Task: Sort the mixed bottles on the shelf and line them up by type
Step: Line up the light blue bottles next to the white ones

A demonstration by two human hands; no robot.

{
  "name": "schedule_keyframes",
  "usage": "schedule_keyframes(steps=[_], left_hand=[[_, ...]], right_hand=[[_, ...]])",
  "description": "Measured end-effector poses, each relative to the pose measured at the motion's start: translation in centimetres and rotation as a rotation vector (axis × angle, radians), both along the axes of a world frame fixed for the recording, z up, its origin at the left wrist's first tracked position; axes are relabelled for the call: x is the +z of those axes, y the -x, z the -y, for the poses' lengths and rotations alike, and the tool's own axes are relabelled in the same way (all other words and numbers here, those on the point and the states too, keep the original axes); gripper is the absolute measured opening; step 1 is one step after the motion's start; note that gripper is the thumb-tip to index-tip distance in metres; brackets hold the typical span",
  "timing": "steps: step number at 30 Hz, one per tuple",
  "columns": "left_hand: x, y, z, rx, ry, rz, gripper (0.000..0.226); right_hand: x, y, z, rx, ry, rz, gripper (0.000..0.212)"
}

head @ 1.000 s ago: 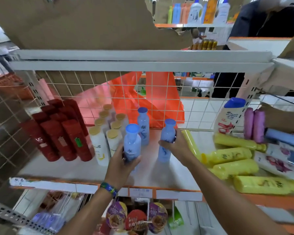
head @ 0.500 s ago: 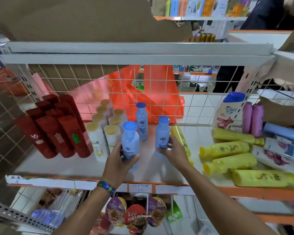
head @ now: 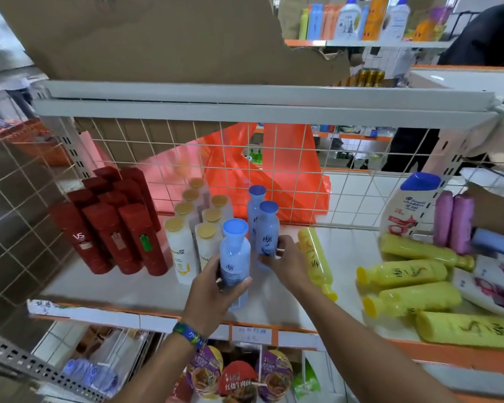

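Three light-blue bottles stand in a row on the white shelf (head: 122, 286). My left hand (head: 216, 289) grips the nearest blue bottle (head: 234, 257) upright near the front edge. My right hand (head: 285, 263) holds the middle blue bottle (head: 267, 231) low on its body; the third blue bottle (head: 255, 205) stands right behind it. Left of them stand white gold-capped bottles (head: 181, 245) and red bottles (head: 111, 234) in rows. Yellow bottles (head: 405, 271) lie on their sides to the right, one yellow bottle (head: 314, 251) right beside my right hand.
A wire grid (head: 346, 193) backs the shelf, with an orange plastic bag (head: 274, 175) behind it. At the far right stand a white blue-capped bottle (head: 410, 207) and purple bottles (head: 453, 219). Cup noodles (head: 236, 379) sit on the shelf below. A metal shelf (head: 245, 100) hangs overhead.
My right hand has slid the middle blue bottle left and back into line behind the front one. My left hand keeps its grip on the nearest bottle.
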State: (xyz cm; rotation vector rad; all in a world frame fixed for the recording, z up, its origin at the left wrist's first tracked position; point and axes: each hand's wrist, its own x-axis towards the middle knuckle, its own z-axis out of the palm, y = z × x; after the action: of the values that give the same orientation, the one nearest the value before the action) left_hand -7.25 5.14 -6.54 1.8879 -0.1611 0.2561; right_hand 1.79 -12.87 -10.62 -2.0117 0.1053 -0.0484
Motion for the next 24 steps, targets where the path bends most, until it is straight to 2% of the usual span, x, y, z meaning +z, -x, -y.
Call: schedule_keyframes(steps=[24], left_hand=[[-0.3, 0.2, 0.1, 0.004, 0.001, -0.048, 0.046]], right_hand=[[-0.5, -1.4, -2.3, -0.046, -0.018, -0.017, 0.049]])
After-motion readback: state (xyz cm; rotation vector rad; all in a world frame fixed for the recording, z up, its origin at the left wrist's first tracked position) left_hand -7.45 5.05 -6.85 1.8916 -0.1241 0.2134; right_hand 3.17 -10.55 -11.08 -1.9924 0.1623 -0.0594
